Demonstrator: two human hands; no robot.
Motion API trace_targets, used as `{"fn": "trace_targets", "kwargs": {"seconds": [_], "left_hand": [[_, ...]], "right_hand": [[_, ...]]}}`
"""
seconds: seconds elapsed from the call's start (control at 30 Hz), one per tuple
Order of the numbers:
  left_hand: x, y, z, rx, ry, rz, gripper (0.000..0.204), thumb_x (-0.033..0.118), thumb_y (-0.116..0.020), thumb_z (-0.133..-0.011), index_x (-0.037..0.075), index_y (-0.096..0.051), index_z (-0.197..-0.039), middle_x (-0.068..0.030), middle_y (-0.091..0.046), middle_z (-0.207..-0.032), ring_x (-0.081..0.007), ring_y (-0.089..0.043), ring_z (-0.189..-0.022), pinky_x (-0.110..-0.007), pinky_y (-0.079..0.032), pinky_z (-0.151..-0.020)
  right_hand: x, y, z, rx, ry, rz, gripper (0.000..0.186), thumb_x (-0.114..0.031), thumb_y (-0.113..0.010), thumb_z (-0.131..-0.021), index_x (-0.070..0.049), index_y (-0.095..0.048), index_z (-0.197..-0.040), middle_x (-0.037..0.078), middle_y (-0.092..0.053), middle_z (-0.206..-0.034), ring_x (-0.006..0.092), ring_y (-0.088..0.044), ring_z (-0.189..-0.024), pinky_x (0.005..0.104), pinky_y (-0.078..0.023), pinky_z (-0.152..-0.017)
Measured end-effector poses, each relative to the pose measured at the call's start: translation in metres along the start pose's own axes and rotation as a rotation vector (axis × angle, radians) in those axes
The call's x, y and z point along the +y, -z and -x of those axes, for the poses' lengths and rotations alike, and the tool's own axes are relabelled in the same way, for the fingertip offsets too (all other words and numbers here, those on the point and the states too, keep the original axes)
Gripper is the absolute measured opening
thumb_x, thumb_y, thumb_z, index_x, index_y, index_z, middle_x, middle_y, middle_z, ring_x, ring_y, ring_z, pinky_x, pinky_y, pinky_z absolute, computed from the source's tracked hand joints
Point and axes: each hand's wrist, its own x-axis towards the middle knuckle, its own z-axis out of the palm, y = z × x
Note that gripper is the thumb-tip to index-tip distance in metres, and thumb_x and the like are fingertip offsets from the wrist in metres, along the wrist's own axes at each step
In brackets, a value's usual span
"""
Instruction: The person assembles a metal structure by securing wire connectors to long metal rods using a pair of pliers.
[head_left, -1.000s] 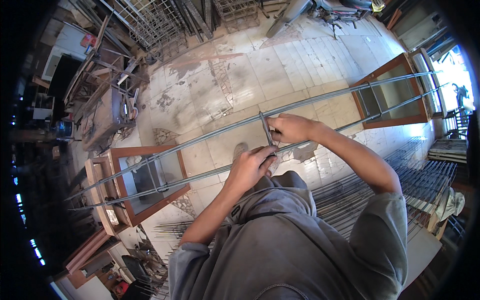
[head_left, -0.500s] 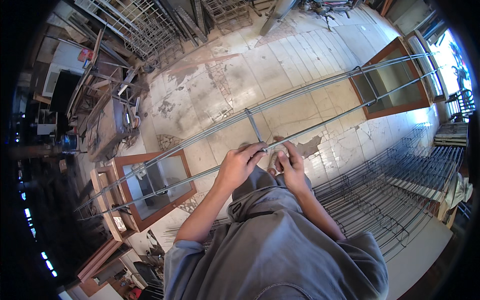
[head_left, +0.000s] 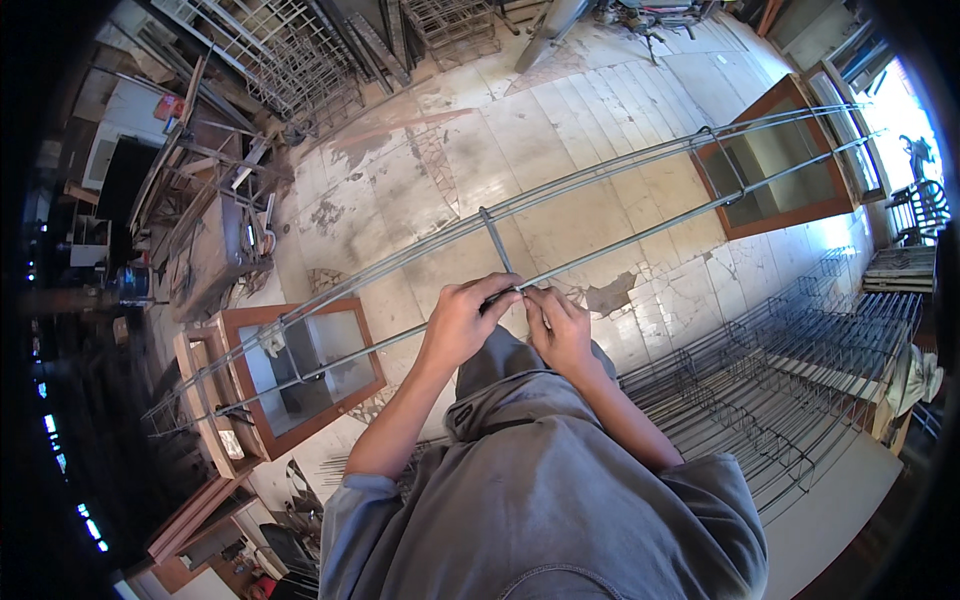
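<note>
A long frame of thin steel rods [head_left: 620, 233] runs slantwise in front of me, from lower left to upper right. A bent steel stirrup [head_left: 494, 240] spans its far and near rods. At the stirrup's near corner, my left hand [head_left: 460, 318] pinches the near rod with thumb and fingers. My right hand [head_left: 563, 332] is closed just right of it, fingertips together below the same rod and almost touching the left ones. Whatever small thing the right fingertips grip is hidden.
Wood-framed glass cabinets, left [head_left: 305, 365] and right [head_left: 770, 165], lie under the frame's ends. Several finished rod cages [head_left: 760, 380] are stacked at my right. Scrap wood and metal [head_left: 215, 220] crowd the left; wire racks [head_left: 300, 75] stand at the back. The tiled floor [head_left: 560, 130] is cracked.
My right hand has moved left and closed, its spread fingers now joined beside the left fingertips. The left hand stays at the stirrup corner. The view has shifted slightly.
</note>
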Motion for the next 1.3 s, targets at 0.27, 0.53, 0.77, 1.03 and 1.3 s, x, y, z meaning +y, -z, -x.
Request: {"fn": "trace_targets", "kwargs": {"seconds": [0.27, 0.53, 0.77, 1.03, 1.3], "left_hand": [[-0.003, -0.006, 0.001, 0.109, 0.045, 0.081, 0.020, 0.007, -0.074, -0.082, 0.001, -0.065, -0.098, -0.0137, -0.073, -0.091, -0.0228, -0.073, -0.084, -0.031, -0.056, -0.074], [-0.015, -0.005, 0.006, 0.081, -0.057, 0.063, 0.021, 0.014, -0.073, -0.083, 0.002, -0.063, -0.096, -0.0121, -0.072, -0.087, -0.0278, -0.071, -0.078, -0.034, -0.056, -0.068], [-0.010, -0.007, 0.013, 0.167, -0.059, -0.128, 0.018, 0.022, -0.074, -0.080, 0.006, -0.072, -0.089, -0.0115, -0.070, -0.079, -0.0294, -0.067, -0.064, -0.037, -0.053, -0.059], [-0.006, -0.003, 0.016, 0.212, -0.036, -0.002, 0.017, 0.019, -0.074, -0.078, 0.002, -0.070, -0.081, -0.0177, -0.066, -0.069, -0.0340, -0.064, -0.061, -0.039, -0.050, -0.055], [-0.004, 0.000, 0.000, 0.164, 0.050, 0.218, 0.013, 0.008, -0.064, -0.085, -0.006, -0.065, -0.086, -0.0189, -0.060, -0.062, -0.0277, -0.061, -0.054, -0.038, -0.044, -0.051]], "right_hand": [[-0.006, 0.019, -0.018, -0.221, 0.146, 0.346, 0.016, -0.012, -0.065, -0.080, -0.010, -0.064, -0.095, 0.005, -0.064, -0.079, 0.0275, -0.061, -0.057, 0.0377, -0.049, -0.052], [-0.041, 0.068, -0.063, -0.567, 0.385, 0.406, 0.018, -0.016, -0.066, -0.077, -0.006, -0.066, -0.092, 0.007, -0.067, -0.080, 0.0264, -0.065, -0.060, 0.0378, -0.051, -0.055], [-0.075, 0.082, -0.106, -0.865, 0.673, 0.696, 0.014, -0.014, -0.061, -0.077, -0.005, -0.064, -0.087, 0.009, -0.066, -0.077, 0.0256, -0.068, -0.064, 0.0393, -0.052, -0.057], [-0.117, 0.034, -0.171, -1.039, 1.070, 0.644, 0.019, -0.019, -0.063, -0.071, -0.005, -0.063, -0.059, 0.009, -0.062, -0.055, 0.0257, -0.067, -0.057, 0.0379, -0.049, -0.051], [-0.092, 0.014, -0.189, -0.787, 1.249, 0.504, 0.017, -0.022, -0.064, -0.067, -0.006, -0.057, -0.065, 0.004, -0.055, -0.048, 0.0224, -0.062, -0.046, 0.0348, -0.045, -0.043]]}}
